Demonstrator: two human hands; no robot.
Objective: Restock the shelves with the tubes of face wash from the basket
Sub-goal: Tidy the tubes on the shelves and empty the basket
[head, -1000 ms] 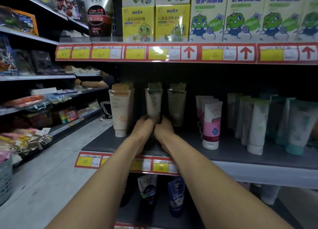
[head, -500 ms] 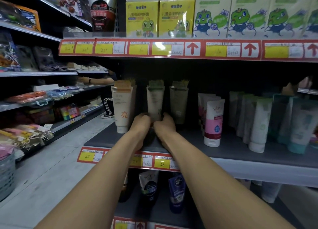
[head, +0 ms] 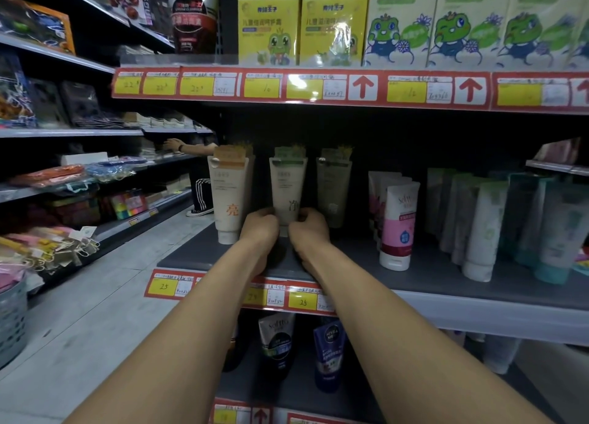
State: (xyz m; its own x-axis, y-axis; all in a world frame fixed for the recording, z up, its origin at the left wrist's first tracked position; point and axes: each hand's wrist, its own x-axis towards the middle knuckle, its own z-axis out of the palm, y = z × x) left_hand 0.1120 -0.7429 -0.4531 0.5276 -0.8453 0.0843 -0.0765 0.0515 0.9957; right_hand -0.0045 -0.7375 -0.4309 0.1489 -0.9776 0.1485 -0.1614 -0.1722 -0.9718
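Tube [head: 287,194] still between both hands [head: 259,229] [head: 309,229]

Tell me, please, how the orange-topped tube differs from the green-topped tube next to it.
The orange-topped tube has an orange band and an orange character; the green-topped tube has a green band and a grey character. The orange-topped tube stands untouched, while the left hand and right hand grip the green-topped tube near its base. Both are cream tubes standing upright, cap down, on the same shelf.
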